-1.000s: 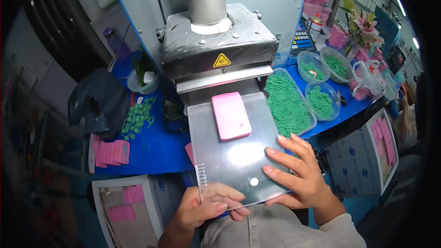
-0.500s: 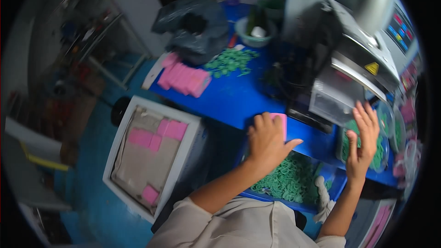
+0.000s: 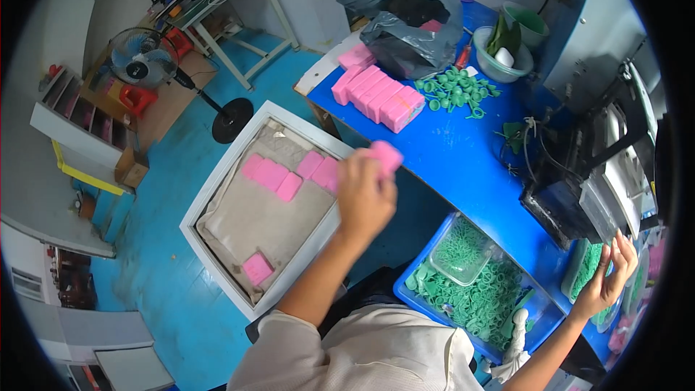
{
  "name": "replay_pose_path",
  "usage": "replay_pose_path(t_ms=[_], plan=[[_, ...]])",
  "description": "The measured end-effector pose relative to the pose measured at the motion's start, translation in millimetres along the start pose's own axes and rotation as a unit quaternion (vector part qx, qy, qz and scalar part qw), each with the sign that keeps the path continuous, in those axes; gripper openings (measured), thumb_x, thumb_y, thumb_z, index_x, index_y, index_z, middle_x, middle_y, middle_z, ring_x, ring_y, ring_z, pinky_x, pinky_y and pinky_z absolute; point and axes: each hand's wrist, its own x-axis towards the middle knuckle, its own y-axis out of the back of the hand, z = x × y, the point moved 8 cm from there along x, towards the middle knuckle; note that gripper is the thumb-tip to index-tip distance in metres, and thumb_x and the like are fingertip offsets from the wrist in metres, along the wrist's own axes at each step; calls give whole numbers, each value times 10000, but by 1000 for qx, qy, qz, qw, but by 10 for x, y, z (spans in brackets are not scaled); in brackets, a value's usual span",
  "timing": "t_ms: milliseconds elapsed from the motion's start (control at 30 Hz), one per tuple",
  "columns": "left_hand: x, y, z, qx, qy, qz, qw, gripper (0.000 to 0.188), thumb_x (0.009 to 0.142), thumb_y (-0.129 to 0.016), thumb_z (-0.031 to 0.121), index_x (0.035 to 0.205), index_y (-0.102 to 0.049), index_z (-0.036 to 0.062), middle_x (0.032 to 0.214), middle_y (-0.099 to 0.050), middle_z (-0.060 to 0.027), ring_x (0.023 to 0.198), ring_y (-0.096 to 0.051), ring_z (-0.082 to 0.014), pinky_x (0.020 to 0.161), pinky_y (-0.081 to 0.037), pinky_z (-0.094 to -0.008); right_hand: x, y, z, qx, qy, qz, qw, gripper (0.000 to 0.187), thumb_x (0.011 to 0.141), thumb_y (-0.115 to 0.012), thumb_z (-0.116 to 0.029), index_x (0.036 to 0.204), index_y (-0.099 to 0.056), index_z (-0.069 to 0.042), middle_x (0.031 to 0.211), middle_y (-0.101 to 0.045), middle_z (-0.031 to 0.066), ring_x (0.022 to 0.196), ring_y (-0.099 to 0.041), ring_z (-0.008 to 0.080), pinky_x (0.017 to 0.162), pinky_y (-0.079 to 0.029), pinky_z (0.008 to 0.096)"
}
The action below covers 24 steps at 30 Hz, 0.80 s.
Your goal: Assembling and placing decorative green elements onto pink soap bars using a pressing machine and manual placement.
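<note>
A pink rectangular block is held in the fingers of my left hand, raised between the blue table and a white-rimmed box. Several similar pink blocks lie on the box's grey-beige lining, and a lone pink block rests near its front edge. My right hand is open, fingers apart, just below the clear guard of a black and metal machine. It sits above a tub of small green pieces, with nothing visible in its grasp.
On the blue table stand a row of pink blocks, loose green pieces, a dark plastic bag and a bowl. A blue bin of green rings holds a clear container. A fan stands far left.
The view has swung left. My left hand has carried the pink block from the table beside the machine toward the white-rimmed box. My right hand stays near the machine, still open.
</note>
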Motion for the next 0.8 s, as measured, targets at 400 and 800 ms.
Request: replay_pose_path(t_ms=[400, 800], plan=[[-199, 113, -3084, 219, 211, -166, 938, 119, 669, -630, 30, 787, -620, 40, 953, -605, -186, 931, -551, -379, 833, -451, -441, -51, 15, 96, 31, -32, -1, 999, 134, 904, -549, 62, 1029, -596, 52, 1155, -609, 174, 1087, -553, 272, 1006, -391, 393], [-631, 415, -2539, 224, 221, -142, 938, 293, 711, -710, 137, 973, -620, 40, 990, -598, -174, 982, -541, -374, 876, -445, -440, -47, -59, 172, 62, -64, -4, 996, 134, 913, -542, 53, 1032, -603, 54, 1173, -600, 185, 1104, -556, 265, 1003, -392, 379]])
